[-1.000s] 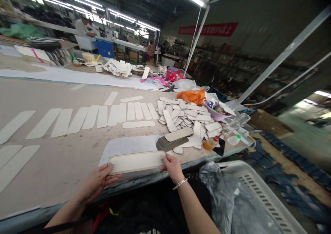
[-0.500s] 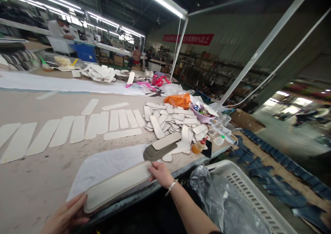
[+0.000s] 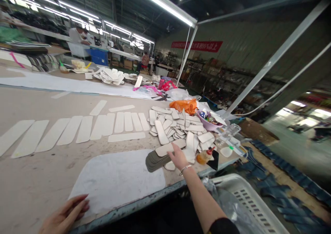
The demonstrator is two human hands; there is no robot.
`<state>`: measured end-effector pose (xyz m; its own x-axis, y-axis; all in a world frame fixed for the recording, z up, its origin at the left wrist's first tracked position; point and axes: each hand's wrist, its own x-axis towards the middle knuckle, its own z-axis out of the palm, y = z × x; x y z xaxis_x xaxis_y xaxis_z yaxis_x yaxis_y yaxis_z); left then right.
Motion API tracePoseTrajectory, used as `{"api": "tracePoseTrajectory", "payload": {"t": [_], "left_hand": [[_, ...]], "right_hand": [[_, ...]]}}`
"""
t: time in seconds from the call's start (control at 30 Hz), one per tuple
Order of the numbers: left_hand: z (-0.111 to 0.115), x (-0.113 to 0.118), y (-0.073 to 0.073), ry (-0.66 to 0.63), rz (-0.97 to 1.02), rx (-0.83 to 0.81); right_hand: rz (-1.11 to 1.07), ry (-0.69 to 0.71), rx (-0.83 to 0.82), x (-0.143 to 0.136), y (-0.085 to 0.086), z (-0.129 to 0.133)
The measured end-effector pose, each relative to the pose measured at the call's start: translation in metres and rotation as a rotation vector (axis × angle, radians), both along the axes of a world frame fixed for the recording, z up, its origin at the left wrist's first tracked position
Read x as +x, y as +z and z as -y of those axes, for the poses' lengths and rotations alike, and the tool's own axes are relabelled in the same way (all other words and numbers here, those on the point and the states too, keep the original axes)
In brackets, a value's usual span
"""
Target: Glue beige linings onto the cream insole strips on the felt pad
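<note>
A bare white sheet (image 3: 116, 179) lies on the table. At its lower left corner is my left hand (image 3: 68, 213), fingers loosely curled, thumb a little apart, nothing in them. My right hand (image 3: 179, 157) reaches over a stack of grey-edged strips (image 3: 155, 162), its fingertips apart and touching the pale top strip (image 3: 165, 149). Behind the stack spreads a heap of white rounded pieces (image 3: 168, 123); one thin piece (image 3: 184, 117) shows nearly edge-on above it. To the left, a row of white strips (image 3: 84, 130) lies flat.
Right of the heap are an amber glue bottle (image 3: 204, 156), a purple bowl (image 3: 210, 123) and an orange bag (image 3: 184, 105). A white plastic basket (image 3: 248, 192) stands beyond the table edge at the lower right. A person (image 3: 77, 36) works far back.
The long strip has left both hands. My right hand has moved up and right onto the stack. A thin piece now shows above the heap. The view has shifted slightly.
</note>
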<state>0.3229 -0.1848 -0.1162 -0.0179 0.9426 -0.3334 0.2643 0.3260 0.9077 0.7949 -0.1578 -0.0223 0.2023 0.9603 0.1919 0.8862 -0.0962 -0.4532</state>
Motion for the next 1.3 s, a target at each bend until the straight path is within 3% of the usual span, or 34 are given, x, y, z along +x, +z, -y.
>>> {"api": "tracePoseTrajectory", "payload": {"t": [0.07,0.13,0.23,0.33,0.47,0.53,0.63,0.73,0.87,0.97,1.07,1.17,1.3], "left_hand": [[0.000,0.003,0.010,-0.015,0.038,-0.044],[-0.001,0.006,0.023,-0.019,0.051,-0.048],[0.002,0.014,0.038,-0.018,0.029,0.020],[0.009,0.021,0.045,-0.028,0.000,0.140],[0.014,0.014,0.051,-0.086,-0.183,0.342],[0.015,-0.007,0.058,-0.036,-0.284,0.388],[0.025,-0.060,0.070,0.052,-0.484,0.445],[0.041,-0.126,0.079,0.113,-0.718,0.462],[0.063,-0.200,0.083,0.137,-0.992,0.439],[0.075,-0.233,0.081,0.087,-1.121,0.422],[0.078,-0.248,0.076,0.006,-1.191,0.406],[0.074,-0.255,0.071,-0.068,-1.224,0.386],[0.068,-0.262,0.066,-0.174,-1.254,0.355]], "right_hand": [[0.109,0.127,-0.078,-0.025,-0.020,-0.003],[0.209,0.162,-0.132,-0.041,-0.030,-0.009],[0.310,0.195,-0.157,-0.048,-0.030,-0.016],[0.352,0.284,-0.130,-0.044,-0.028,-0.012],[0.358,0.313,0.179,-0.030,-0.031,-0.006],[0.313,0.331,0.379,-0.033,-0.027,-0.005],[0.266,0.441,0.453,-0.071,-0.012,0.010],[0.177,0.553,0.412,-0.144,-0.005,0.038],[-0.019,0.682,0.277,-0.243,-0.019,0.067],[-0.099,0.750,0.182,-0.278,-0.028,0.077],[-0.088,0.722,0.156,-0.269,-0.034,0.079],[-0.037,0.610,0.203,-0.232,-0.049,0.073],[0.067,0.429,0.218,-0.178,-0.082,0.067]]}}
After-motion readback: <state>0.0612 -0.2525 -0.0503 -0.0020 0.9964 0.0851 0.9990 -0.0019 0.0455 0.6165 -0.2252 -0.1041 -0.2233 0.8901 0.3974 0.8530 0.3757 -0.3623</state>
